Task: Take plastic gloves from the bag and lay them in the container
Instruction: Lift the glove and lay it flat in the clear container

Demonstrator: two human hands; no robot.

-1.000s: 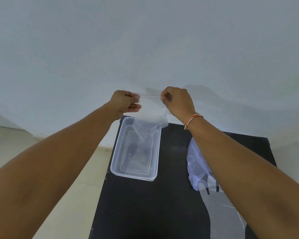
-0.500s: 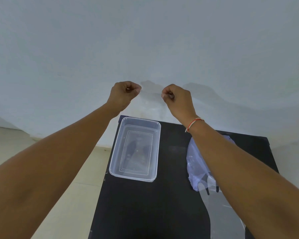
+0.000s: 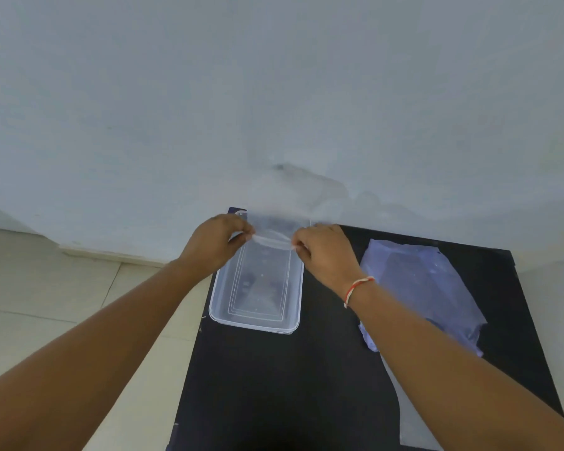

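A clear rectangular container (image 3: 222,315) sits at the far left of the black table (image 3: 290,385). My left hand (image 3: 214,244) and my right hand (image 3: 323,255) each pinch one end of a thin clear plastic glove (image 3: 274,229), stretched between them over the container's far end. The glove is nearly see-through and its lower part is hard to make out. To the right lies the bluish plastic bag of gloves (image 3: 427,288), partly behind my right forearm.
A flat clear plastic sheet or glove (image 3: 411,428) lies on the table near its front right. A pale wall stands right behind the table. Tiled floor (image 3: 46,304) shows to the left, beyond the table's left edge.
Both hands came down from in front of the wall to just above the container's far end, still holding the glove between them. The view has tilted down as well.
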